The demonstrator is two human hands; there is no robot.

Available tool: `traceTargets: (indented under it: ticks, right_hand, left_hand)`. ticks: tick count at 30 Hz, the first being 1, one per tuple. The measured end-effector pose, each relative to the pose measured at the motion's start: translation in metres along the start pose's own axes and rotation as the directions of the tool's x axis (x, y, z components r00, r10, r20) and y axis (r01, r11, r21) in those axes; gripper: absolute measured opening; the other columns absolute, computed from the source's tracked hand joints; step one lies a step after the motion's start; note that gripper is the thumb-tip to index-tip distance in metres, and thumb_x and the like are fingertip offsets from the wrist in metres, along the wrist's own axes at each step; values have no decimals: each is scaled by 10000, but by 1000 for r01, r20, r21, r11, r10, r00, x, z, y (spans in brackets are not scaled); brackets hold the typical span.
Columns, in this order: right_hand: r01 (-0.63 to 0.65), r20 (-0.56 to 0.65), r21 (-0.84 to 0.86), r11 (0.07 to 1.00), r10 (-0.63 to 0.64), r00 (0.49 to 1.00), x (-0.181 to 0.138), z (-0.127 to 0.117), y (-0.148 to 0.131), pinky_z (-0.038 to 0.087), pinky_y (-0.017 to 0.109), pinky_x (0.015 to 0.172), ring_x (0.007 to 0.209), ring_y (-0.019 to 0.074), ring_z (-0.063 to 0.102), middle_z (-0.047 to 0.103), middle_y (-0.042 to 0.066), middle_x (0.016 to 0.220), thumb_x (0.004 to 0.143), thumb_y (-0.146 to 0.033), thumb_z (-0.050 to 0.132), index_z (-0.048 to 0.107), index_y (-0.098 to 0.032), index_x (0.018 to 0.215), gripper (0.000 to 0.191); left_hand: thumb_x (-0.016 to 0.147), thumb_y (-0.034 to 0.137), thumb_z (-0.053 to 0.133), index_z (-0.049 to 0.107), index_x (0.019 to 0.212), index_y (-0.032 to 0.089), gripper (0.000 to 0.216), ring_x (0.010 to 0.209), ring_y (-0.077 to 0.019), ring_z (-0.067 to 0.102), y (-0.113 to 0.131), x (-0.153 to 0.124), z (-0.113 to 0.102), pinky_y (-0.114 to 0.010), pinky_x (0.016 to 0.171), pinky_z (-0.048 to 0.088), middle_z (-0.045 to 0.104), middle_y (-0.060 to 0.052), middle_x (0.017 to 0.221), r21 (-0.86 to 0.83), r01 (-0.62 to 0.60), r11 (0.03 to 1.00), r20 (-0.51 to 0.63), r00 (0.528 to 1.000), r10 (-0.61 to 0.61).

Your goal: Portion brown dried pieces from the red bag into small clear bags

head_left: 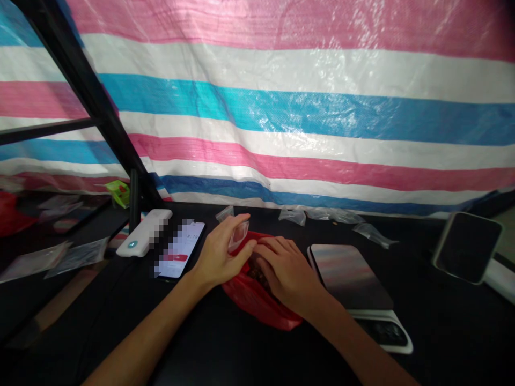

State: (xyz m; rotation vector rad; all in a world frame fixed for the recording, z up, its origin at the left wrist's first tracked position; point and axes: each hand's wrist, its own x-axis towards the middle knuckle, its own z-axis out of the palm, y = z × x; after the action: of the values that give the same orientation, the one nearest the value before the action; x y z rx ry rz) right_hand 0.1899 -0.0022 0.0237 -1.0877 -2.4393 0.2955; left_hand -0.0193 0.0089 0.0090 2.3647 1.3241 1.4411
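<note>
A red plastic bag (257,303) lies open on the black table in front of me, with dark, loose bits (256,273) inside. My left hand (221,251) is at the bag's left rim, its thumb and fingers around a small clear plastic bag (238,236). Over the red bag's opening, my right hand (287,271) has its fingers bent down into it, near the left thumb. The fingertips are partly hidden, and what they pinch cannot be made out.
Close to the right stands a flat scale (350,273). A lit phone (183,249) and a white device (140,236) lie left. Several clear bags (333,214) lie along the back by the striped sheet (301,112). A dark-screened device (469,246) stands far right.
</note>
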Motion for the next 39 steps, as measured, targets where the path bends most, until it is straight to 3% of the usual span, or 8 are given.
traceTargets:
  ticks: [7,11,16,21,26,30,34,39]
  right_hand:
    - [51,148,-63,997,-41,988,-6,-13,18,390,390,967,1138,242,570,661,82,1262,1006,-136,502,644,-241,1341,379]
    - [23,151,-45,999,-16,988,-7,-22,27,387,388,960,1061,227,585,675,73,1149,1047,-209,484,683,-245,1278,308]
    - [58,209,25,998,-62,976,-10,-31,35,383,372,965,1108,226,582,673,60,1176,912,-36,545,706,-277,1247,443]
    - [117,247,124,985,-145,958,-15,-32,42,361,373,1016,1210,227,573,664,42,1336,756,50,560,668,-255,1248,589]
    - [108,253,103,989,-131,958,-17,-32,49,372,366,961,1117,221,616,727,27,1211,778,44,552,670,-249,1166,501]
    - [48,250,36,998,-56,967,-16,-33,52,384,356,931,1090,221,619,725,33,1212,813,17,563,673,-243,1168,453]
    - [43,264,-43,998,-30,964,-16,-34,50,377,359,925,1114,227,599,719,44,1215,814,18,555,676,-236,1189,469]
    - [38,264,-98,994,-11,965,-16,-35,47,380,377,918,1111,250,576,719,60,1193,842,-10,546,679,-223,1220,454]
  left_hand:
    - [926,199,617,537,1353,198,435,1030,-245,710,5,7,-8,-379,919,571,727,-112,1174,172,-144,975,8,989,145]
    - [959,233,567,564,1301,240,341,989,-256,728,55,-8,-14,-381,853,569,725,-89,1152,277,152,949,36,985,-168]
    - [967,375,599,509,1333,269,392,966,-274,766,143,-65,23,-365,765,585,714,-89,1234,235,652,721,27,737,-676]
    - [924,331,642,504,1305,231,417,991,-305,744,173,-86,73,-379,735,579,641,-134,1270,75,844,531,-133,536,-833]
    - [835,154,679,538,1218,221,415,1162,-250,648,156,-77,83,-416,1030,511,625,-95,1205,-349,726,593,-324,500,-803]
    - [791,168,730,505,1135,202,413,904,-159,662,154,-67,70,-292,837,555,632,-35,1004,-690,549,471,-337,332,-881]
    - [740,209,798,504,1152,212,506,740,-107,614,161,-63,62,-200,649,506,602,15,923,-842,476,256,-201,164,-966]
    - [797,234,748,483,1172,220,459,805,-113,610,152,-72,57,-232,723,535,579,11,957,-822,527,215,-171,131,-976]
